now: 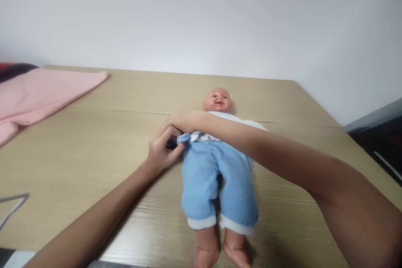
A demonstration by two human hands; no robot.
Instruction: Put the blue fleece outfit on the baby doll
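A bald plastic doll [219,99] lies on its back, head away from me and bare feet toward me. It wears blue fleecy clothing [201,176] with white leg cuffs and a white upper part. At the doll's left-hand side in the picture, my left hand [163,146] is closed, thumb and fingers pinching a small blue edge of the clothing. My right arm crosses over the doll's chest, and my right hand [184,121] is beside and just beyond the left one. Its fingers are hidden and blurred, so what they grip cannot be made out.
A pink cloth [53,90] lies at the left of the wooden table [125,201], with something dark and red behind it. A white cable [19,197] shows at the lower left. Beyond the table stands a white wall, and a dark object [380,142] is at the right edge.
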